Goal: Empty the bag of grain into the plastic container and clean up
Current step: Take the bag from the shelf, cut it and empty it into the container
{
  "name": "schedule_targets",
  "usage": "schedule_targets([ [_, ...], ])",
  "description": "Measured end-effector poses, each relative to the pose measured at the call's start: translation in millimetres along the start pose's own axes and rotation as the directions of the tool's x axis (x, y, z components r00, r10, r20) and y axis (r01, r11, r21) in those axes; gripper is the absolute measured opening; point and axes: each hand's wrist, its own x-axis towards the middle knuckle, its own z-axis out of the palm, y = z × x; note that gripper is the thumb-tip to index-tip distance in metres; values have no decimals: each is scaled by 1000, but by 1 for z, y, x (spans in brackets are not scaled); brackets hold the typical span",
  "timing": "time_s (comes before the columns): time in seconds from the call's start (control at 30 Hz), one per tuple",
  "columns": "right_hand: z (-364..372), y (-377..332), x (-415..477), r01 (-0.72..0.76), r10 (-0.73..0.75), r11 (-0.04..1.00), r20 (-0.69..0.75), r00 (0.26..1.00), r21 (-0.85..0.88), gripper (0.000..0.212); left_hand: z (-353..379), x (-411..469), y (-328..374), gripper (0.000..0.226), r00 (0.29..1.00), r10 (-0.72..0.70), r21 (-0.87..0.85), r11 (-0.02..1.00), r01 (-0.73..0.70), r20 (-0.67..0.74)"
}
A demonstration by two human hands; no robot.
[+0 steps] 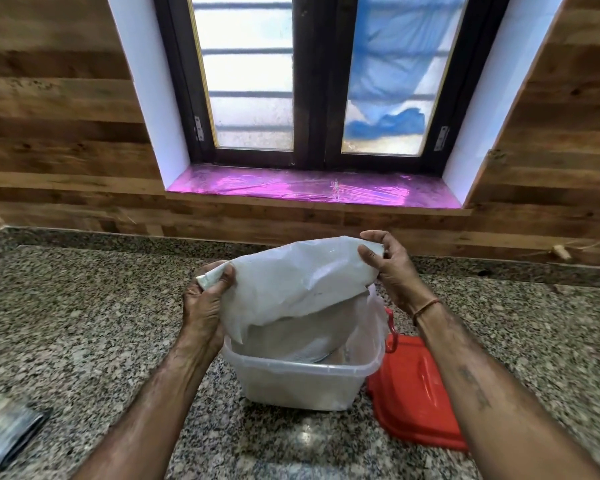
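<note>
A white plastic bag (291, 282) hangs upside down over a clear plastic container (302, 372) on the granite counter. Its lower part sags inside the container. My left hand (205, 299) grips the bag's left corner. Higher up, my right hand (385, 265) pinches the right corner. The grain itself is hidden by the bag and the cloudy container walls.
The container's red lid (420, 396) lies flat on the counter just right of it, a red latch (390, 327) sticking up by the rim. A dark folded packet (4, 434) sits at the near left edge. Behind the counter (84, 323) are a wood-panelled wall and a window with a purple sill (312, 188).
</note>
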Motion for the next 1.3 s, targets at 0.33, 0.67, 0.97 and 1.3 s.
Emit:
schedule_targets([
  [0.33, 5, -13, -7, 105, -122, 951, -39, 992, -290, 9, -2, -2, 15, 9, 1000, 18, 92, 996, -20, 22],
  [0.67, 21, -36, 5, -2, -102, 901, -217, 971, -434, 14, -8, 8, 39, 3, 955, 221, 639, 710, -295, 196],
  [0.97, 32, -57, -5, -94, 31, 939, -190, 981, -330, 12, 50, -2, 48, 45, 816, 283, 844, 41, -534, 503],
  [1.3, 25, -69, -16, -35, 34, 999, -36, 999, -25, 35, 82, 12, 42, 22, 902, 267, 903, 176, -393, 340],
])
